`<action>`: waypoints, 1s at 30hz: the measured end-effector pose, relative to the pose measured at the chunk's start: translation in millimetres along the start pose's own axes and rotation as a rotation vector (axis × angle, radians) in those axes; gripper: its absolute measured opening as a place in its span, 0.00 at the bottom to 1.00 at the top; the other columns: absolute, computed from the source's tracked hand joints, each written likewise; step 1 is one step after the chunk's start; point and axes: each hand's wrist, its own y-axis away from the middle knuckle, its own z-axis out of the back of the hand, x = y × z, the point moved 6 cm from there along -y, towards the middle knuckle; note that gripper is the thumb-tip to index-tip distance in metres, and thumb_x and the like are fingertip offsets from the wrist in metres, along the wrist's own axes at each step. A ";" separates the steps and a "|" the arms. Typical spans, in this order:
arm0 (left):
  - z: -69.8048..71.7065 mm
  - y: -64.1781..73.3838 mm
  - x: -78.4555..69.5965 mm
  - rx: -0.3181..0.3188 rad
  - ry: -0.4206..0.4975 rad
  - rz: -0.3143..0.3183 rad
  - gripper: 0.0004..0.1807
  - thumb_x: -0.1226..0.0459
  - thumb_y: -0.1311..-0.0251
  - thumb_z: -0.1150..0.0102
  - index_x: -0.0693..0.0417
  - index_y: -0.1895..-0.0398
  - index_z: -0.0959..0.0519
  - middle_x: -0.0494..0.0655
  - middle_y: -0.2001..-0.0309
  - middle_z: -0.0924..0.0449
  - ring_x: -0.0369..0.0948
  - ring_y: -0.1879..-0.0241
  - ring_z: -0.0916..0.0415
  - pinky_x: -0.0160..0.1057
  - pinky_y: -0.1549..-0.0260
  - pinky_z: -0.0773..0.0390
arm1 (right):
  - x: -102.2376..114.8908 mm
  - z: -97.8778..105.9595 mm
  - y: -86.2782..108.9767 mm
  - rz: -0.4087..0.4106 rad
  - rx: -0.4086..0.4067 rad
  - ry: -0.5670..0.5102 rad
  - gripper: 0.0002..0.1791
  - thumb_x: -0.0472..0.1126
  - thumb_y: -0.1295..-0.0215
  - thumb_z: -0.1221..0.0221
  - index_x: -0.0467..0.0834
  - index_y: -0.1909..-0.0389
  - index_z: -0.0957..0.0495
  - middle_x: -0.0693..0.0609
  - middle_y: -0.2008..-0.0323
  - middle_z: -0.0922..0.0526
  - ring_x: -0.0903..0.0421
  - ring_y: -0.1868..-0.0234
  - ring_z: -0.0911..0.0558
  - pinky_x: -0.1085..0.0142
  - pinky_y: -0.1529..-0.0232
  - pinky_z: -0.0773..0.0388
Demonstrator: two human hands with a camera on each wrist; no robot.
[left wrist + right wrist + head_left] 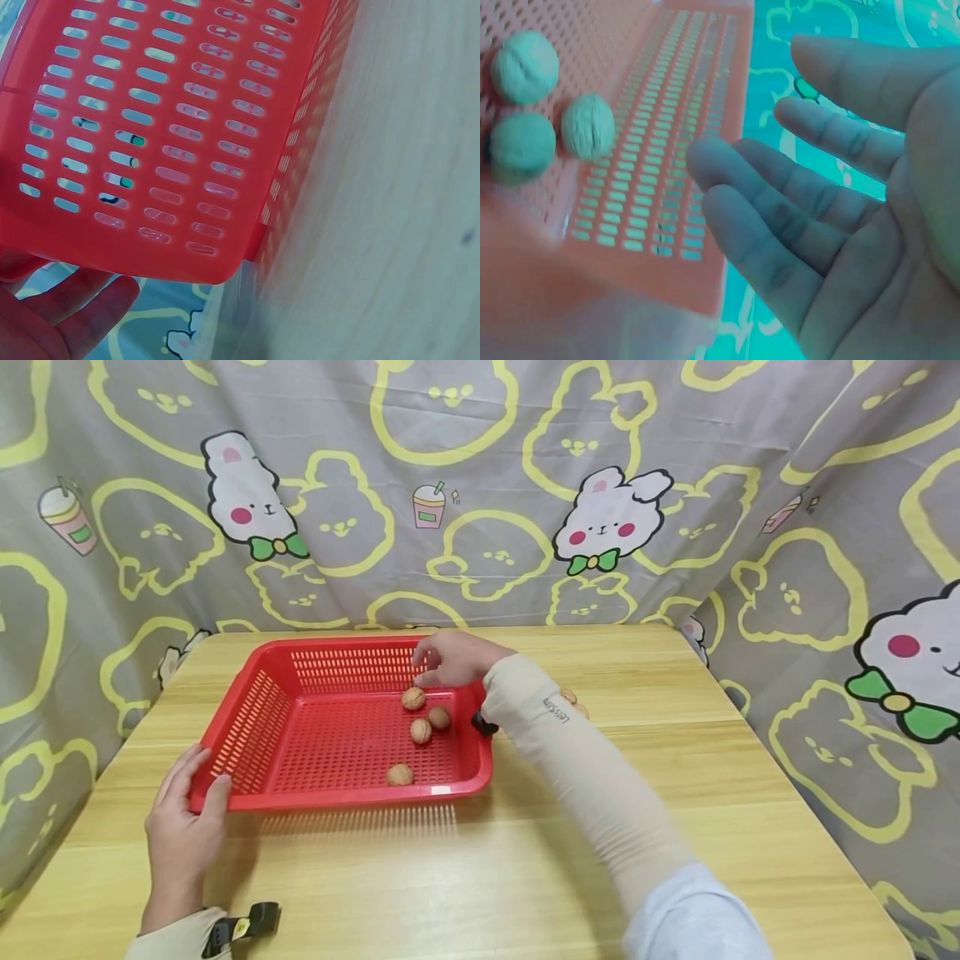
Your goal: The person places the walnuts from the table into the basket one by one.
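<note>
A red plastic basket [330,800] with slotted walls stands on the table, and several walnuts [421,731] lie on its floor toward the right. My left hand [183,835] grips the near left corner of the basket, thumb over the rim and fingers along the outside. In the left wrist view, fingers [97,315] show by the rim of the slotted end wall [150,259]. Over the basket's far right part hovers my right hand [461,658], its palm bare and fingers [769,255] spread loosely. Three walnuts [589,126] show beyond those fingers in the right wrist view.
More walnuts [581,710] lie on the wooden table [675,735] right of the basket, partly hidden behind my right forearm [592,768]. A patterned grey curtain [480,552] hangs along the table's back and sides.
</note>
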 end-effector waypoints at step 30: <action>-0.4 -1.0 3.7 0.000 0.002 0.005 0.24 0.64 0.33 0.47 0.57 0.34 0.29 0.41 0.31 0.35 0.30 0.33 0.41 0.24 0.39 0.40 | -153.4 10.8 75.1 -0.232 -0.241 -0.211 0.15 0.44 0.31 0.42 0.38 0.51 0.24 0.44 0.62 0.18 0.45 0.61 0.18 0.56 0.58 0.23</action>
